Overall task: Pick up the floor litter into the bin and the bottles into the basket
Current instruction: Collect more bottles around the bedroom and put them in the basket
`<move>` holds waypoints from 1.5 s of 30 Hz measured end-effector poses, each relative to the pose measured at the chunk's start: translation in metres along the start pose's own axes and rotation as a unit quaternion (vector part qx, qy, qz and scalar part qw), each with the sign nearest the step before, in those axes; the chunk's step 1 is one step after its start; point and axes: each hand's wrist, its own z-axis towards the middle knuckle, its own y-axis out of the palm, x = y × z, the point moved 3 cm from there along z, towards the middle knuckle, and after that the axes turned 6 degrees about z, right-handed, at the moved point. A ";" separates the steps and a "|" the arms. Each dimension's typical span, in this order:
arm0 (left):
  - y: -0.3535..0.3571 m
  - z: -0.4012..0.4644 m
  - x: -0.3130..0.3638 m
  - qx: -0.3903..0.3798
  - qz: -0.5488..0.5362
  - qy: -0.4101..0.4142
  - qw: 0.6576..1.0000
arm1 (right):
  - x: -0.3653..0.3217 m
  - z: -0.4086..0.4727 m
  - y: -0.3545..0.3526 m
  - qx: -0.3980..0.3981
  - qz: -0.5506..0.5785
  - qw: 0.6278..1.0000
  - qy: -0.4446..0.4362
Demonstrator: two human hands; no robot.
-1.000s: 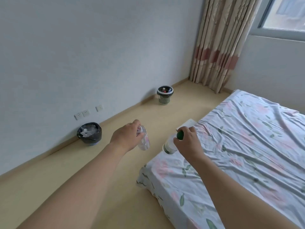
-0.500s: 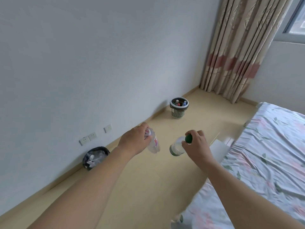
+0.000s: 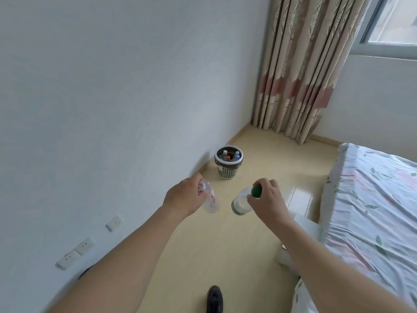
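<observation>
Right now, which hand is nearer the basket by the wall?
Left, though not by much. The left hand, gripping a clear bottle, is just below-left of the basket. The right hand, holding the green-capped bottle, sits below-right, slightly farther.

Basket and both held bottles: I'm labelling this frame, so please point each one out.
basket [image 3: 228,173]: head view, on its perforated white side wall.
green-capped bottle [image 3: 240,203]: head view, on its clear body below the cap.
clear bottle with red label [image 3: 211,201]: head view, on its body below the fingers.
</observation>
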 end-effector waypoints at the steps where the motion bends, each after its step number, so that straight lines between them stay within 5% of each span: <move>1: -0.001 0.030 -0.002 0.003 -0.001 0.006 1.000 | 0.000 0.027 0.006 0.004 0.005 1.000 -0.002; 11: -0.024 0.297 0.010 0.007 -0.012 0.019 1.000 | -0.025 0.282 0.004 0.030 -0.002 1.000 0.001; 28: 0.094 0.699 0.003 -0.088 -0.035 -0.025 0.995 | 0.046 0.662 0.027 -0.018 -0.057 0.996 0.059; 35: 0.137 0.803 0.022 -0.136 -0.017 -0.041 0.990 | 0.090 0.786 0.034 -0.043 -0.047 0.994 0.094; 45: 0.162 0.903 0.018 -0.150 -0.029 -0.140 0.978 | 0.143 0.936 0.094 -0.183 -0.034 0.977 0.109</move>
